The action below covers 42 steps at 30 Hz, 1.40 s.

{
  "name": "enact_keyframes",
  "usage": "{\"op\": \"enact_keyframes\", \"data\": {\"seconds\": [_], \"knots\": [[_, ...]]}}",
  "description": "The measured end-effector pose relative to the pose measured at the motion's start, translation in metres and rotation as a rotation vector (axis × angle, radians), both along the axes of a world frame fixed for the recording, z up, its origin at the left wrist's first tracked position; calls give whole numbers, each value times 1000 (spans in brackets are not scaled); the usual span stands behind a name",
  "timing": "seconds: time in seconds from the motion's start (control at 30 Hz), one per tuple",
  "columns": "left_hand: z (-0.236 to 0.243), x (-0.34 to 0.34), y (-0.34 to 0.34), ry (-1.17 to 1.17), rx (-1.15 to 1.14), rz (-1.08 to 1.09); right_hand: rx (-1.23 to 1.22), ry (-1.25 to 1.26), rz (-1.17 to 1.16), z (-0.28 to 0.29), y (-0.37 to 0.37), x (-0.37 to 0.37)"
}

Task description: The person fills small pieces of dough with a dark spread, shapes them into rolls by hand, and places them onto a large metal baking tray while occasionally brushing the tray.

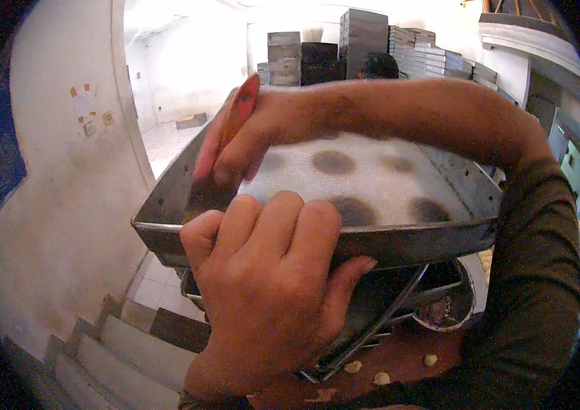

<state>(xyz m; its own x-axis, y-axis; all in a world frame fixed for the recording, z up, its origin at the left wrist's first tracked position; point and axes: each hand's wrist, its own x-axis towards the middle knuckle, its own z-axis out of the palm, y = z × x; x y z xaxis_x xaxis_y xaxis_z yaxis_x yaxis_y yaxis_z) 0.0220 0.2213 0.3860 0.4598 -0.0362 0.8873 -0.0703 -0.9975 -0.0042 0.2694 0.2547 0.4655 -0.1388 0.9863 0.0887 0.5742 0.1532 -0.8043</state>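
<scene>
A deep rectangular metal tray [413, 246] is tipped up in front of me, lined with a whitish sheet [286, 195] marked by several dark round spots. My left hand [262, 273] grips the tray's near rim, fingers over the edge and thumb along the outer side. From the right, my right arm bends across the tray to its left inner side. There my right hand [245, 147] is closed round a flat tool with a red-orange handle [245, 99]; the tool's lower end is blurred and partly hidden by the fingers.
Below the tray are other dark metal trays [365, 314] and a round container [443, 311]. Small pale round pieces [381, 378] lie on a reddish-brown surface. Steps [126, 342] and a wall [71, 205] stand at left. Metal boxes [363, 44] are stacked at the back.
</scene>
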Motion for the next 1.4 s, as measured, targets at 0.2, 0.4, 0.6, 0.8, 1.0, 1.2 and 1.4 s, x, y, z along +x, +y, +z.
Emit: {"op": "enact_keyframes", "data": {"seconds": [0.2, 0.4, 0.6, 0.8, 1.0, 1.2, 1.4], "knots": [[-5, 16, -12, -41, -8, -88, -37, -475, -624, 24, -94, 184], [-3, -10, -5, 13, -33, 58, -284, -60, 127, 22, -106, -37], [-3, 8, -17, 9, -21, -25, 23, -416, -472, 13, -170, 189], [-2, -7, -17, 21, 16, 74, -78, -60, -212, 15, -169, 74], [-7, 2, -23, -10, 1, -1, -18, -827, -558, 31, -260, 176], [-3, -12, -28, 39, 5, 126, -197, -699, -385, 28, -268, 69], [-5, 0, -25, 41, 81, 173, 224, -199, -160, 39, -344, 25]]}}
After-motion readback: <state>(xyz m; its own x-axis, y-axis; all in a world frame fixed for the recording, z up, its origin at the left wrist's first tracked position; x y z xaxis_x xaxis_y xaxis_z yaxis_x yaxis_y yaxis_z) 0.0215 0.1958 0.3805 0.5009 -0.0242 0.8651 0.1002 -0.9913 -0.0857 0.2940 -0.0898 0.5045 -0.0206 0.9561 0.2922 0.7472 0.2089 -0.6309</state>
